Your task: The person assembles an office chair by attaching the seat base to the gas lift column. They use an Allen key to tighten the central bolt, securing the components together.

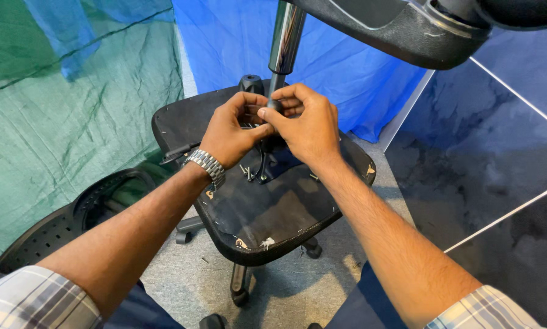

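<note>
Head view, looking down: my left hand point(230, 129) and right hand point(307, 125) meet at frame centre, both curled closed around a small dark fitting point(272, 105) at the foot of a chrome cylinder point(285, 39) — pinched from both sides, seemingly to steady it. Below lies an upturned black seat pan point(267, 213), underside up so the mechanism is reachable. A wristwatch point(206, 164) circles my left wrist — green and blue tarps point(60, 122) hang behind.
</note>
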